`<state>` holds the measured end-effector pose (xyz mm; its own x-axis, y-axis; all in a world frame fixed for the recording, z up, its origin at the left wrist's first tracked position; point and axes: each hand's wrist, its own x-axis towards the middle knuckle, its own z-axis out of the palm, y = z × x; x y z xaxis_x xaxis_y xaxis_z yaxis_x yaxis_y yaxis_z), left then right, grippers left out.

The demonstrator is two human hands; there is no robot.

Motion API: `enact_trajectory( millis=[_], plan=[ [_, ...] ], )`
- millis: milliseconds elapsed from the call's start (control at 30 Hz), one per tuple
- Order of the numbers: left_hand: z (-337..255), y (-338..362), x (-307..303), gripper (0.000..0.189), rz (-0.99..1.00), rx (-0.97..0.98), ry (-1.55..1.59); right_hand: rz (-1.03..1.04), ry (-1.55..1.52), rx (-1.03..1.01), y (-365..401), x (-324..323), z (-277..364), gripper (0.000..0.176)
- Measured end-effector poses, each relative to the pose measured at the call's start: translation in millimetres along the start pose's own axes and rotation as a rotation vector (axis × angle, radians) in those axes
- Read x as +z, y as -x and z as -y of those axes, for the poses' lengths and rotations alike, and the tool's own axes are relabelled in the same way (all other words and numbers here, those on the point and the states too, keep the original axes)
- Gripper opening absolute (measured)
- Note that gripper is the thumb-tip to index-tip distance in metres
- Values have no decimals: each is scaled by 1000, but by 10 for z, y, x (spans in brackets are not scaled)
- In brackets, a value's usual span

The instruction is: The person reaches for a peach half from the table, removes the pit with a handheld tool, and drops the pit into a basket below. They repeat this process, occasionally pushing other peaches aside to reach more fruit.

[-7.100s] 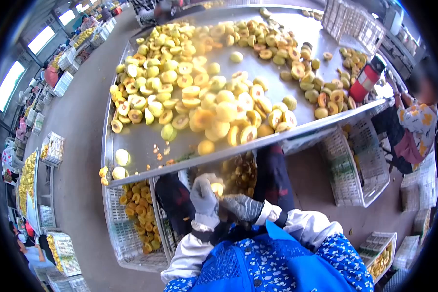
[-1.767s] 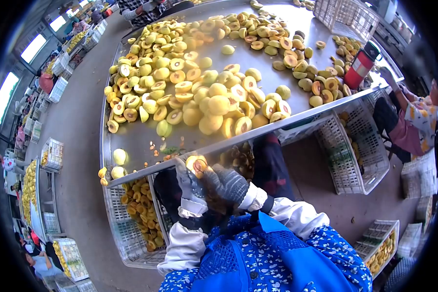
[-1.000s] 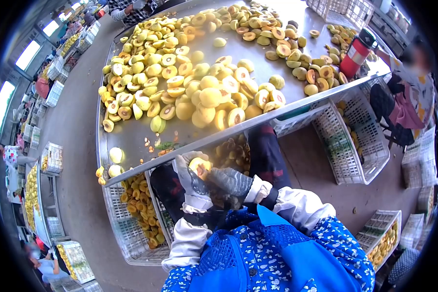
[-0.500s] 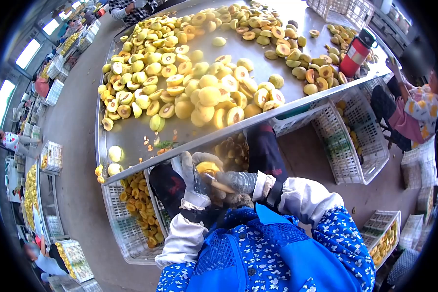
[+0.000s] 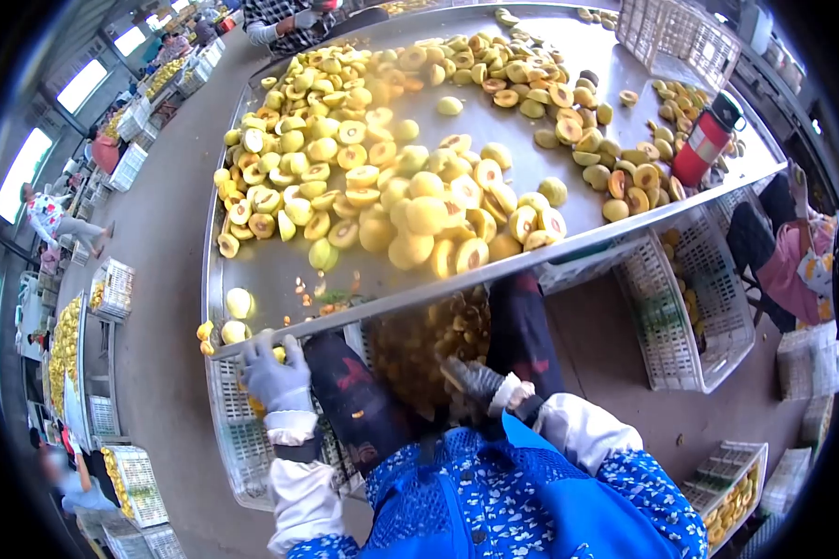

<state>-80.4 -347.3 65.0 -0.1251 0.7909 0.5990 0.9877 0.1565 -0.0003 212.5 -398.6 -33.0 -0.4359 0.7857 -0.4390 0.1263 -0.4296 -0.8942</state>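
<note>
My left hand (image 5: 276, 374), in a grey glove, is at the near left corner of the metal table (image 5: 364, 315). Its fingers curl around a small yellow fruit piece (image 5: 280, 354), mostly hidden by the glove. My right hand (image 5: 476, 382), in a darker, stained glove, is low between my knees, its fingers closed; what they hold is hidden. Below the table edge, a blurred container of cut fruit (image 5: 429, 345) lies between my legs. Halved yellow-green fruits (image 5: 345, 177) are heaped on the table, and two pale ones (image 5: 239, 302) lie near its left corner.
White crates stand under the left side (image 5: 238, 447) and right side (image 5: 657, 326) of the table. A red bottle (image 5: 704, 144) is on the table's right. One person (image 5: 294, 23) is across the table, another (image 5: 797, 252) at right. More crates (image 5: 135, 484) line the left.
My left hand has moved left, away from my right hand, to the table corner. My right hand has separated from it and moved slightly down. The view has shifted.
</note>
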Motion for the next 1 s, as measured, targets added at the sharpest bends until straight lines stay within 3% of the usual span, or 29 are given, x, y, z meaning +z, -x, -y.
enact_trajectory(
  millis=[67, 133, 267, 367, 400, 467, 600, 633, 667, 733, 767, 833, 900, 1000],
  plan=[
    [32, -261, 48, 40, 6, 59, 83, 91, -72, 160, 38, -9, 99, 45],
    [-302, -654, 185, 49, -61, 373, 279, 133, -226, 398, -60, 64, 134, 46],
    [-1088, -1164, 589, 64, 413, 795, 86, 56, -158, 317, -208, 77, 94, 49],
    [-1328, -1229, 1180, 64, 475, 976, -143, -6, -113, 129, -247, 7, -93, 46],
    [-1393, -1305, 1128, 64, 581, 919, -131, -11, -157, 53, -239, -6, -63, 41],
    [-1486, -1402, 964, 65, 792, 806, -105, -2, -139, 301, -232, -51, 39, 38],
    [-1007, -1148, 963, 39, 410, 276, 772, -72, -408, 100, -142, 57, -11, 27],
    [-887, -1122, 919, 42, 361, 208, 907, -37, -473, 64, -184, 33, -70, 26],
    [-788, -1078, 855, 41, 800, -427, 1481, 0, -535, 28, -219, 2, -97, 25],
    [-670, -838, 563, 41, 813, -524, 2038, -50, -350, 7, -57, -3, 184, 23],
    [-730, -737, 399, 46, 790, -703, 2147, -37, -318, -81, -204, -16, 33, 24],
    [-638, -484, 425, 53, 783, -721, 2171, -44, -182, -204, -202, -13, 167, 27],
    [-671, -275, 445, 52, 694, -687, 2123, -84, 29, -275, 160, 92, 918, 29],
    [-838, -77, 301, 49, 650, -776, 2109, -157, 189, -440, 1, 213, 809, 47]
  ],
)
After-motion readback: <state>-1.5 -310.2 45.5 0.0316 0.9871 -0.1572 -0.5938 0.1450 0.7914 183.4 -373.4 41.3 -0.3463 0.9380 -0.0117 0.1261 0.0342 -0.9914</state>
